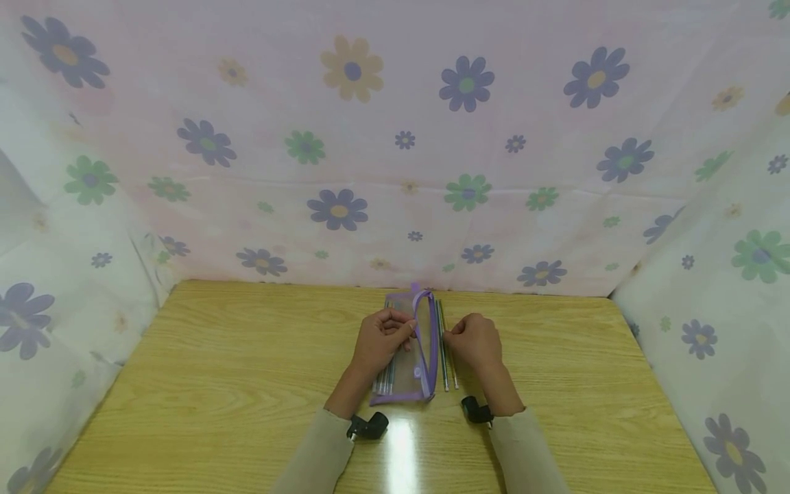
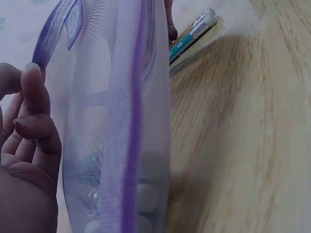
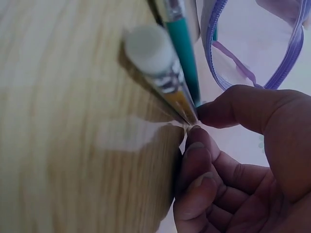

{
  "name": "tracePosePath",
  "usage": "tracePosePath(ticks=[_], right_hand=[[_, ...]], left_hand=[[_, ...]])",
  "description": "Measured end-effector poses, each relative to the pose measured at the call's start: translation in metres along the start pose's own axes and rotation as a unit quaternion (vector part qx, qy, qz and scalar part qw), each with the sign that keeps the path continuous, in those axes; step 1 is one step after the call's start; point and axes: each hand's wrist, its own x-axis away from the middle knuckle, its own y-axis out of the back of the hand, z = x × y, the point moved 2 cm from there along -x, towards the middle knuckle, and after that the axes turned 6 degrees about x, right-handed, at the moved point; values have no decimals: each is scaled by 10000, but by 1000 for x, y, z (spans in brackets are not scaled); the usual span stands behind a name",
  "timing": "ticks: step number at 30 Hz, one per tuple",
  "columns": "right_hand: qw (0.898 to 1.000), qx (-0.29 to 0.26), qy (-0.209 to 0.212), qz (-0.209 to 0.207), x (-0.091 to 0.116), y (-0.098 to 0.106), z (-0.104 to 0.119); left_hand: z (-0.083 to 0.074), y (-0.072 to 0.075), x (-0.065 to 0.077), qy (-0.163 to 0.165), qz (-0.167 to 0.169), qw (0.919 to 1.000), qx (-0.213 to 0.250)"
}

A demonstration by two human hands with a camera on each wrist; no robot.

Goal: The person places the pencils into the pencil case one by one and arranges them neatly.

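Note:
A see-through mesh pencil case with purple zipper trim (image 1: 433, 363) lies on the table, its zipper side gaping to the right. My left hand (image 1: 378, 341) pinches the case's zipper edge between thumb and finger. Several pencils (image 1: 384, 381) show through the mesh at the case's left side, their white eraser ends toward me. Just right of the case lie a green pencil (image 1: 444, 363) and a yellow pencil (image 1: 455, 379), side by side. With thumb and fingertips, my right hand (image 1: 480, 341) pinches the yellow pencil (image 3: 183, 103), the green one (image 3: 183, 53) right beside it.
The wood-grain table (image 1: 247, 357) ends at a flower-patterned cloth (image 1: 382, 158) hanging behind it and at both sides. Black wrist camera mounts (image 1: 370, 427) sit below each hand, and light glares on the table near the front.

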Motion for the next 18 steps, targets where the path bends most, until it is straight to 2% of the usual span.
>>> tracePosePath(ticks=[11,18], right_hand=[[9983,394,-418,51,2,0,3],[9983,420,-411,58,1,-1,1]], left_hand=[[-2,0,0,-10,22,10000,-43],[-1,0,0,-15,15,10000,-69]])
